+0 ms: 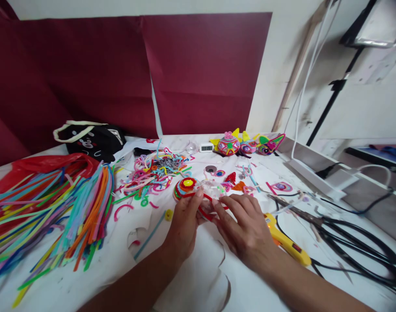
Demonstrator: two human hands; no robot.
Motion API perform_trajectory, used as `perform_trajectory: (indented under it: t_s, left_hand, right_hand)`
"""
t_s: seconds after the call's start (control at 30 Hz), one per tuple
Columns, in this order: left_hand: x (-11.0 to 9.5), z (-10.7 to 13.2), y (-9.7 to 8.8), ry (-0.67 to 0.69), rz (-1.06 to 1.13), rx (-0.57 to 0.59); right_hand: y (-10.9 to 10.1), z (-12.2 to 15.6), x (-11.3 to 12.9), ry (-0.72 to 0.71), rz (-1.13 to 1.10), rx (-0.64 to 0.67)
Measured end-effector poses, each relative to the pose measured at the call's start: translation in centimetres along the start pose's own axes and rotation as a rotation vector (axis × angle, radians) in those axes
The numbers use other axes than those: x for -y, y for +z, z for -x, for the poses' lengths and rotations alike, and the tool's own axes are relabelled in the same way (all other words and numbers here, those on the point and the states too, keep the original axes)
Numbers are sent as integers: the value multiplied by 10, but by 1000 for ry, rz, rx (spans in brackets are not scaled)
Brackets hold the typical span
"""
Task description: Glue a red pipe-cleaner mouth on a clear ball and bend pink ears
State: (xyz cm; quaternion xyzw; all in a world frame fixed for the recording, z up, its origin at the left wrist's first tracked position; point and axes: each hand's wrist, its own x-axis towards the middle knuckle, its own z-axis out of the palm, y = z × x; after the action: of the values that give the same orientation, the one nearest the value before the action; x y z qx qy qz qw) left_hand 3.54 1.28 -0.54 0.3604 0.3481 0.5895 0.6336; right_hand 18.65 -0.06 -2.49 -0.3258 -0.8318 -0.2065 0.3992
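1. Left hand (181,223) pinched the red fuzzy strip (207,197) at frame centre; right hand (245,223) had fingertips closed on it too, probably to control its curve.
2. Yellow glue gun (290,245) and scissors (318,222) lay lower right, presumably for right-side reach; strip bundle (93,208) lay left, likely clear of the work.
3. White-covered table (113,277), scrap-littered; maroon sheets (204,65) hung upper left to centre.

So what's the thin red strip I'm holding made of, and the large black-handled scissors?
Thin red strip: matte, bent, so perhaps chenille over wire. Large black-handled scissors: dull grey blades, probably metal; smooth black handles, slightly shiny, perhaps plastic.
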Motion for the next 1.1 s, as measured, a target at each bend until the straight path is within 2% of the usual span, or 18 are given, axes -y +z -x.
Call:
perform_trajectory:
  t_s: [0.57, 1.1]
  left_hand:
    - [1, -1, 0, 3, -39, -23]
    - [10, 4, -2, -15, -82, -11]
  right_hand:
    - [1, -1, 2, 24, 46, 40]
    - [2, -7, 8, 44, 38, -4]
